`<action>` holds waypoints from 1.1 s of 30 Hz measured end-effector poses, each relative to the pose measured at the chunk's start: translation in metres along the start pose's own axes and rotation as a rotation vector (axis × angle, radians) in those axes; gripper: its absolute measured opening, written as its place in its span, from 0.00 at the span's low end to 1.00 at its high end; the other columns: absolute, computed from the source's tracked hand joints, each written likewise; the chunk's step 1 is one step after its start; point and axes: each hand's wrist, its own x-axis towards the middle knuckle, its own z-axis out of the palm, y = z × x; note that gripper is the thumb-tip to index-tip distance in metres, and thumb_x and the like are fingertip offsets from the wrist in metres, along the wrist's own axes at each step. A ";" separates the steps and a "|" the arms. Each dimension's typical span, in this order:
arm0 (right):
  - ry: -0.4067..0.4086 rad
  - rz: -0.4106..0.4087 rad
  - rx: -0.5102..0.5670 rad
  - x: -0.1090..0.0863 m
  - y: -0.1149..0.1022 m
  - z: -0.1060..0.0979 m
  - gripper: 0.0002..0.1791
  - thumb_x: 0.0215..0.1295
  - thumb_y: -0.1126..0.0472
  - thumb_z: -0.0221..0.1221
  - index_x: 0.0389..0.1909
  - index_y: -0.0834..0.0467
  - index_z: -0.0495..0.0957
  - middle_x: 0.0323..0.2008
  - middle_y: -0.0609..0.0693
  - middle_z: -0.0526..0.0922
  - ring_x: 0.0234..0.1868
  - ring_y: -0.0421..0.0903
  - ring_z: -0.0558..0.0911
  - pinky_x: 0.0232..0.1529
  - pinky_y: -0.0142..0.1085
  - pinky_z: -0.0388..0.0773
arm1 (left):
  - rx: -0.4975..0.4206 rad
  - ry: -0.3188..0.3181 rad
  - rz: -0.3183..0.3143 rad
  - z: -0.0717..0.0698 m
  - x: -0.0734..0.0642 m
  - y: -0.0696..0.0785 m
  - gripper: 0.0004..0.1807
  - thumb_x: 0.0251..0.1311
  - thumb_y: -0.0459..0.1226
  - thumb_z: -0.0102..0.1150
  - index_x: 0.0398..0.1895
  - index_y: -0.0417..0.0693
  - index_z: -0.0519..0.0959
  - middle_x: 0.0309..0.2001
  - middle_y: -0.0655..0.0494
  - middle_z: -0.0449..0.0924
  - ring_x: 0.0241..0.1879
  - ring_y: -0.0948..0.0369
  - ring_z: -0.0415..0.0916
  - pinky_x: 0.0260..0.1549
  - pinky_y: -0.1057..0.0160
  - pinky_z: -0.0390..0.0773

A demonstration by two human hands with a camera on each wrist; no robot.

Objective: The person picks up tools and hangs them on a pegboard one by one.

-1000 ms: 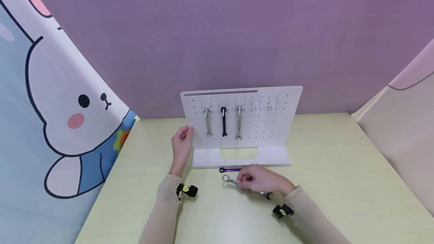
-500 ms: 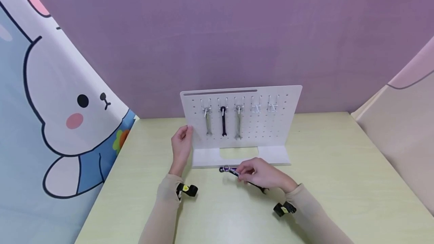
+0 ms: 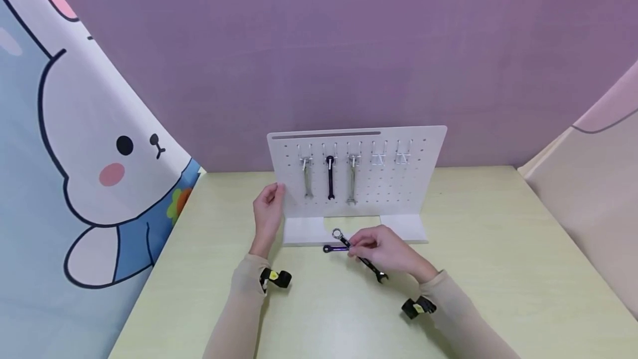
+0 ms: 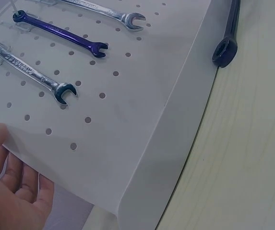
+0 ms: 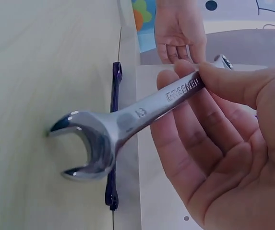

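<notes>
My right hand (image 3: 387, 247) pinches a silver combination wrench (image 3: 368, 264) between thumb and fingers, its ring end up and left, its open end down and right. In the right wrist view the wrench (image 5: 142, 115) shows its open jaw close to the camera. A purple wrench (image 3: 335, 248) lies on the table along the front edge of the white pegboard (image 3: 394, 193), partly behind the held wrench. My left hand (image 3: 268, 210) holds the pegboard's left edge, thumb at the front, fingers beyond the edge. On the board hang a silver (image 3: 307, 181), a dark purple (image 3: 330, 179) and another silver wrench (image 3: 352, 181).
Two more wire hooks (image 3: 378, 158) stick out on the board's right half. The pegboard's base (image 3: 304, 231) rests on the pale wooden table (image 3: 498, 248). A purple backdrop (image 3: 349, 43) stands behind, and a rabbit-print cloth (image 3: 94, 181) hangs at the left.
My right hand has lifted the silver wrench away from me, and its ring end has swung upward over the board's base. The left hand stays at the pegboard's edge.
</notes>
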 end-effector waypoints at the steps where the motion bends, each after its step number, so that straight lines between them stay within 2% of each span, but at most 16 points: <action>1: 0.014 0.004 -0.005 0.000 -0.001 0.000 0.15 0.74 0.57 0.66 0.52 0.63 0.86 0.42 0.54 0.93 0.41 0.47 0.91 0.42 0.32 0.85 | 0.000 0.000 0.001 0.000 0.000 0.000 0.17 0.79 0.42 0.60 0.55 0.35 0.85 0.53 0.35 0.87 0.52 0.50 0.83 0.44 0.77 0.78; 4: 0.045 0.008 -0.003 0.001 -0.002 -0.001 0.16 0.74 0.55 0.66 0.52 0.64 0.86 0.42 0.55 0.93 0.42 0.48 0.91 0.43 0.32 0.84 | 0.009 0.002 0.001 0.000 0.000 0.001 0.17 0.78 0.42 0.61 0.55 0.35 0.84 0.52 0.35 0.87 0.49 0.54 0.83 0.43 0.76 0.77; 10: 0.073 0.003 0.042 0.001 -0.005 -0.003 0.17 0.74 0.56 0.67 0.52 0.66 0.86 0.42 0.60 0.92 0.43 0.58 0.91 0.44 0.32 0.84 | 0.011 0.005 0.008 -0.001 0.000 0.002 0.17 0.78 0.41 0.61 0.54 0.35 0.85 0.51 0.34 0.87 0.43 0.63 0.80 0.42 0.76 0.77; 13: 0.090 0.010 0.049 0.001 -0.007 -0.003 0.17 0.74 0.55 0.67 0.52 0.65 0.86 0.43 0.59 0.93 0.43 0.55 0.91 0.44 0.32 0.84 | 0.014 0.005 0.003 -0.001 0.000 0.002 0.18 0.79 0.42 0.60 0.55 0.35 0.84 0.52 0.34 0.87 0.43 0.67 0.79 0.42 0.76 0.77; 15: 0.106 0.015 0.045 0.001 -0.008 -0.004 0.17 0.73 0.55 0.67 0.52 0.65 0.86 0.43 0.56 0.93 0.42 0.50 0.90 0.45 0.34 0.85 | 0.019 0.004 -0.004 -0.001 0.000 0.001 0.18 0.79 0.43 0.60 0.56 0.35 0.84 0.53 0.34 0.87 0.44 0.65 0.80 0.43 0.77 0.77; 18: 0.127 0.011 0.047 0.001 -0.010 -0.004 0.16 0.74 0.56 0.67 0.51 0.64 0.86 0.42 0.53 0.93 0.40 0.43 0.90 0.45 0.37 0.87 | 0.019 -0.001 -0.013 -0.002 -0.001 0.001 0.19 0.79 0.44 0.60 0.57 0.36 0.84 0.54 0.35 0.87 0.49 0.58 0.82 0.43 0.77 0.77; 21: 0.141 0.000 0.070 0.002 -0.011 -0.005 0.16 0.74 0.57 0.67 0.51 0.65 0.86 0.42 0.57 0.93 0.39 0.42 0.89 0.44 0.41 0.89 | 0.008 -0.004 -0.016 -0.002 -0.001 0.000 0.19 0.79 0.43 0.60 0.57 0.36 0.84 0.55 0.35 0.87 0.54 0.49 0.83 0.44 0.77 0.76; 24: 0.160 -0.009 0.095 0.003 -0.011 -0.007 0.16 0.74 0.58 0.67 0.51 0.68 0.85 0.43 0.64 0.91 0.37 0.43 0.89 0.41 0.43 0.89 | 0.003 -0.003 -0.014 -0.002 -0.002 0.000 0.19 0.79 0.43 0.60 0.57 0.35 0.84 0.55 0.34 0.86 0.56 0.44 0.83 0.43 0.78 0.76; 29: 0.201 0.004 0.128 0.004 -0.013 -0.010 0.15 0.74 0.59 0.66 0.51 0.68 0.85 0.45 0.67 0.90 0.39 0.44 0.89 0.41 0.42 0.90 | 0.010 0.004 -0.004 -0.001 -0.002 -0.001 0.18 0.79 0.43 0.60 0.56 0.35 0.84 0.53 0.34 0.87 0.53 0.47 0.83 0.43 0.77 0.77; 33: 0.219 0.028 0.137 0.005 -0.016 -0.012 0.14 0.74 0.59 0.66 0.52 0.65 0.86 0.47 0.66 0.90 0.42 0.44 0.89 0.44 0.48 0.90 | 0.020 0.005 0.004 -0.001 -0.001 0.000 0.18 0.79 0.43 0.60 0.56 0.35 0.84 0.52 0.36 0.88 0.49 0.54 0.83 0.43 0.77 0.77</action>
